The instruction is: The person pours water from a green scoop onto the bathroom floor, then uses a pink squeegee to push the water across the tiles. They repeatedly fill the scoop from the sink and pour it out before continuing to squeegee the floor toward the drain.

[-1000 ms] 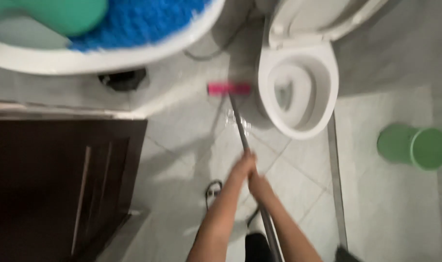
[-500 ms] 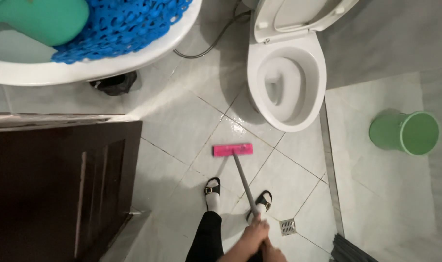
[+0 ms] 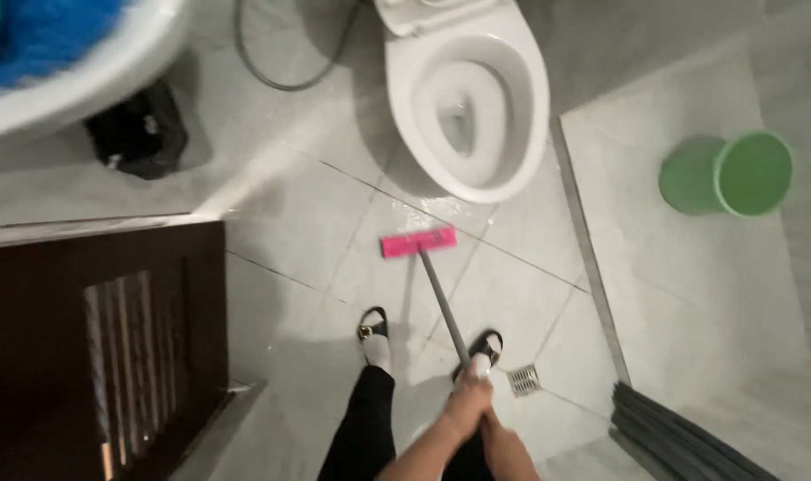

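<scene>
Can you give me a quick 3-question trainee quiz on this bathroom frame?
1. True or false: the pink brush head rests on the floor tiles in front of the toilet.
2. The green bucket stands: A) upright B) tipped on its side
3. What lies on the floor beside the foot in a sandal?

Key: 1 true. 2 B. 3 The floor drain.

Both forearms reach forward and down from the bottom edge of the view, close together. The left hand (image 3: 469,403) is wrapped in a closed grip, fingers curled. The right hand (image 3: 505,445) sits just behind it, touching, also clenched.
</scene>
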